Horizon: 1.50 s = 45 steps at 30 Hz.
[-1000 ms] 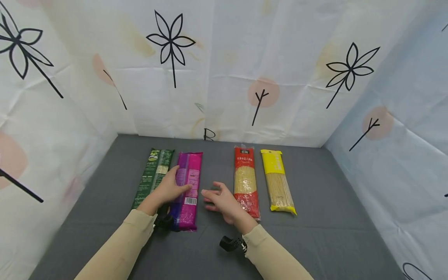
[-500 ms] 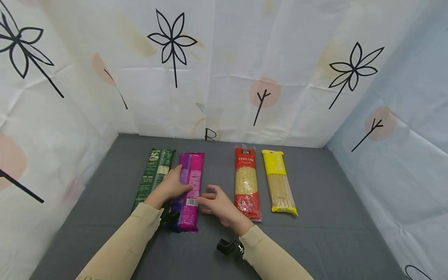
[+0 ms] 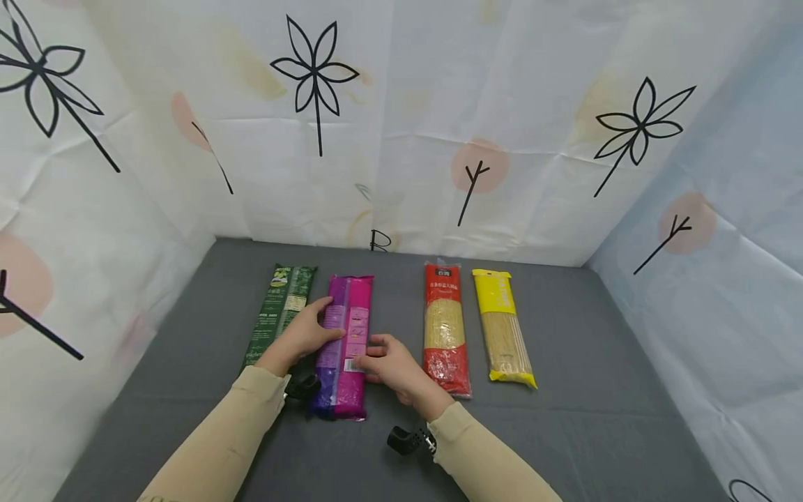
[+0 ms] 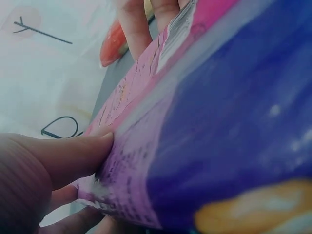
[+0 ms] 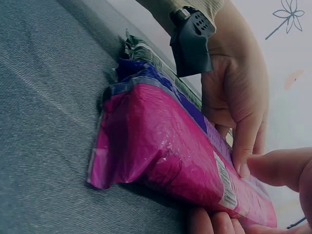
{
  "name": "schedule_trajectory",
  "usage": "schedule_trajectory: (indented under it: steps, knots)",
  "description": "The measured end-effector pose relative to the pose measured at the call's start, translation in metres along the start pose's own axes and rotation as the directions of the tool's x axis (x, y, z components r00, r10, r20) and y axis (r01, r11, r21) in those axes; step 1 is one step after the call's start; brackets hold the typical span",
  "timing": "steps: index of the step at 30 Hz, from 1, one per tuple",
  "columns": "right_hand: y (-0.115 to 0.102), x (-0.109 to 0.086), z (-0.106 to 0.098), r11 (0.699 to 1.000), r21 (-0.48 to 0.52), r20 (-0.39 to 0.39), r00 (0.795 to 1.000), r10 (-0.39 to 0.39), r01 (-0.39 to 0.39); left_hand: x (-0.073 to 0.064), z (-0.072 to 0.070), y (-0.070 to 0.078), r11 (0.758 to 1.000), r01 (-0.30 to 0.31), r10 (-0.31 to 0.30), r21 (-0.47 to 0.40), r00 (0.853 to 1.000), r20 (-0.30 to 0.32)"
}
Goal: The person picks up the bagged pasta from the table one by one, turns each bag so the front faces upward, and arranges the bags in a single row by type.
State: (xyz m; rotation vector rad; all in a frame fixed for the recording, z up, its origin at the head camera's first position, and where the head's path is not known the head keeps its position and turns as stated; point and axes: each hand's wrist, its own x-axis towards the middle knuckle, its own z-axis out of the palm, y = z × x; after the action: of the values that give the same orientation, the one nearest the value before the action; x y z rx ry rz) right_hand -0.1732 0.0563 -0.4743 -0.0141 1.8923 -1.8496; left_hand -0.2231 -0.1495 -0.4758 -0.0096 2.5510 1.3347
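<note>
A long purple-and-pink packet [image 3: 357, 317] with a barcode lies left of centre on the grey cloth, shaped like the noodle packs nearby. My left hand [image 3: 302, 339] grips its left side; in the left wrist view the thumb presses the purple film [image 4: 141, 146] and the fingers reach round the edge. From the right, my right hand [image 3: 398, 369] holds the opposite edge. In the right wrist view its thumb is over the top near the barcode [image 5: 225, 180] and its fingers curl at the lower side. A green packet [image 3: 276, 307] lies partly hidden behind my left hand.
Right of my right hand lies a red noodle packet [image 3: 445, 324] with a clear window. Farther right is a yellow noodle packet [image 3: 504, 328]. Printed white cloth [image 3: 414, 90] walls the grey surface [image 3: 583, 432] at the back and sides.
My right hand has moved left and come to the packet's right edge. The purple-and-pink packet has shifted slightly right, away from the green one, with my left hand still on it.
</note>
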Motion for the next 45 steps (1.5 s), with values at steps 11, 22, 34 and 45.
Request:
schedule_trajectory:
  steps: [11,22,34,45]
  knots:
    - [0.002,0.001,-0.001,0.998,-0.062,0.024,0.999,-0.027,0.028,-0.002,0.007,-0.005,0.965,-0.001,0.013,-0.262,0.999,0.043]
    - [-0.001,-0.007,0.003,0.997,-0.047,-0.028,0.998,-0.061,0.060,-0.005,0.012,-0.004,0.822,0.047,0.001,-0.568,0.997,0.083]
    - [0.010,-0.003,0.002,0.990,0.103,-0.051,0.994,-0.093,0.098,-0.010,0.018,0.010,0.886,-0.075,0.092,-0.458,0.996,0.016]
    - [0.008,-0.004,-0.005,0.982,0.110,-0.096,0.985,-0.143,0.154,-0.013,0.021,0.021,0.952,-0.070,0.065,-0.298,0.998,-0.025]
